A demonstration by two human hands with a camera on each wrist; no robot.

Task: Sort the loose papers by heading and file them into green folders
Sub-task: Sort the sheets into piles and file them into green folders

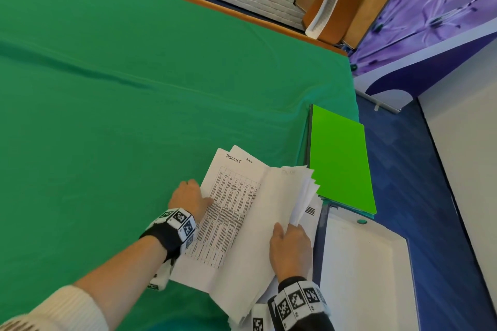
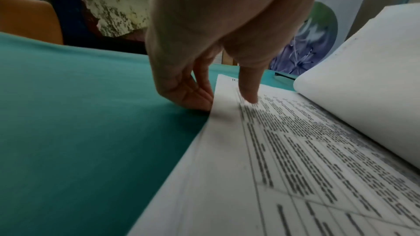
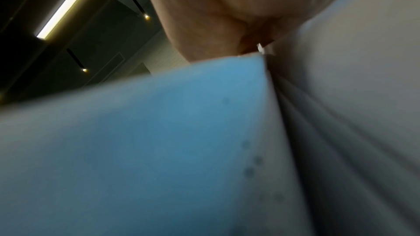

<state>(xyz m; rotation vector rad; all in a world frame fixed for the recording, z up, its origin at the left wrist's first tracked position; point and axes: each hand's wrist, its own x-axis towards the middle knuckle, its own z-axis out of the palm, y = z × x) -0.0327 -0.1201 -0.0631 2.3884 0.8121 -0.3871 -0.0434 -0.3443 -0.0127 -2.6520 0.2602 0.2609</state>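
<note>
Nearest, low in the head view, the right hand (image 1: 290,247) clamps a curled wad of lifted sheets (image 1: 301,196), while the left hand (image 1: 188,197) sits at the stack's left edge, thumb pressed on the table-printed page headed "TASKLIST" (image 1: 231,207) and fingers tucked at its margin. This looks like the sorting step: leafing through the loose papers to read headings. Next, I'd judge, the matching sheets need separating out without spilling the fan. Beyond, right of centre, the green folders (image 1: 340,158) lie closed at the edge of the green-covered table (image 1: 107,88), untouched. The left wrist view alone shows the thumb (image 2: 250,89) bearing straight down on the print; the right wrist view gives only blurred paper (image 3: 159,132), fingers hidden
</note>
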